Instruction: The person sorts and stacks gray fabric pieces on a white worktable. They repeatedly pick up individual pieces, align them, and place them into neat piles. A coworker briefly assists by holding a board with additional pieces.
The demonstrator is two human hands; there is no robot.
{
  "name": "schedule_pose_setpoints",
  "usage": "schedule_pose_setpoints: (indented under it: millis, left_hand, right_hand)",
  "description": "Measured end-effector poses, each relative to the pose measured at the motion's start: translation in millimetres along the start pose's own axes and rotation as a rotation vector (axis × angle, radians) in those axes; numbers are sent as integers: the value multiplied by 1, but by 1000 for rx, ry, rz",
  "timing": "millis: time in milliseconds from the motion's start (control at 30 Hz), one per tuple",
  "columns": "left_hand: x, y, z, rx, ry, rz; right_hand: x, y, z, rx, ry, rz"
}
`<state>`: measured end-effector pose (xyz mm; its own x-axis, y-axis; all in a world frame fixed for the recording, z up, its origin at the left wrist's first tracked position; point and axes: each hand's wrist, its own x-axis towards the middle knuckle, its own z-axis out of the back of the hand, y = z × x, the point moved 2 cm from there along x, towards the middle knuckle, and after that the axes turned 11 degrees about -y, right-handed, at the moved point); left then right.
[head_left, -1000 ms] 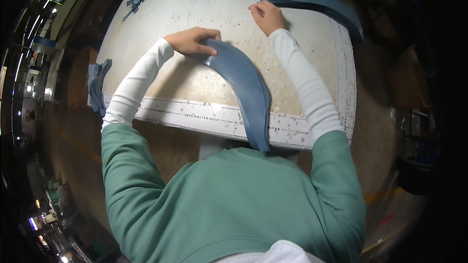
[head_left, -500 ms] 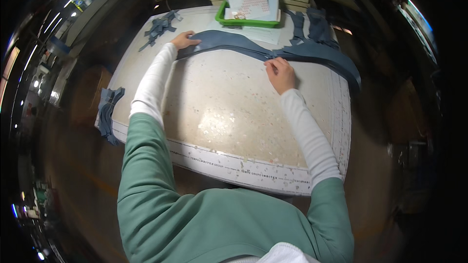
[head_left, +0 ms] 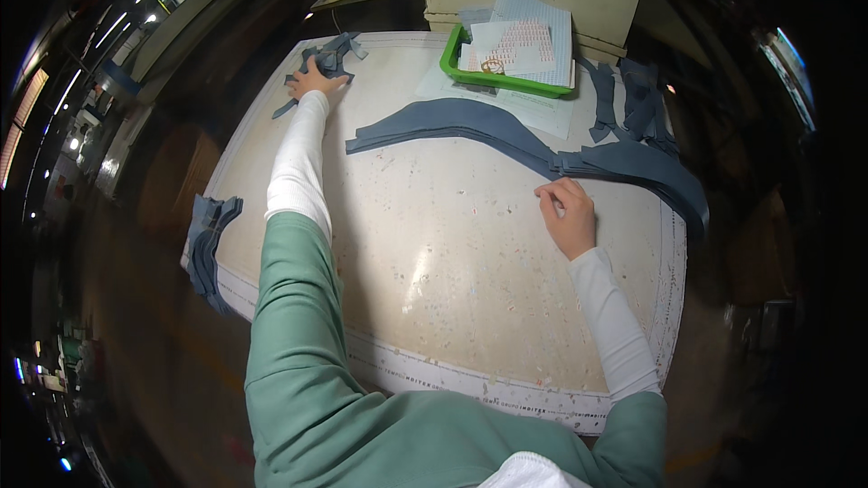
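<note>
Evidently, in the head view, the left hand (head_left: 316, 81) is resting with fingers standing apart on the small blue pile (head_left: 340, 48) beneath them. Right of that grip, a curved blue stack (head_left: 452, 116) is lying loose. The right hand (head_left: 570, 216) is curling just below the stack's right end; whether it is pinching anything, I cannot tell. Fingers closing evenly would probably be keeping the loose strips from scattering.

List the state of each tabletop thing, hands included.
Left hand: open, fingers spread over heaped blue strips.
Right hand: fingers loosely curled.
Long curved blue sheet stack, centre: lying flat.
Curved blue sheet stack, right: overhanging edge.
Green rectangular plastic tray: open, holding papers.
Wavy blue strip bundle, left: overhanging edge.
</note>
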<state>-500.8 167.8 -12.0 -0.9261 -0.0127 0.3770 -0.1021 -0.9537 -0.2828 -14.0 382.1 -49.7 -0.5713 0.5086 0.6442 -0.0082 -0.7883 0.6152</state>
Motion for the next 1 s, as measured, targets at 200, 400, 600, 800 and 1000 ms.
schedule_pose_setpoints:
  millis: [200, 400, 600, 800, 1000]
  left_hand:
    - [25, 13, -54, -6, 62, 110]
    - [50, 33, -78, -28, -158, 4]
    - [30, 100, -57, -99, -123, -187]
    - [-70, 205, 20, -164, -160, -306]
    - [-215, 249, 115, -337, -69, -471]
  right_hand:
    - [3, 7, -2, -47, 4, 26]
    - [4, 7, -4, -96, 44, 36]
    - [1, 3, -2, -82, 63, -13]
    - [-1, -4, -4, -79, 48, 34]
    - [-5, -13, -7, -129, 53, 43]
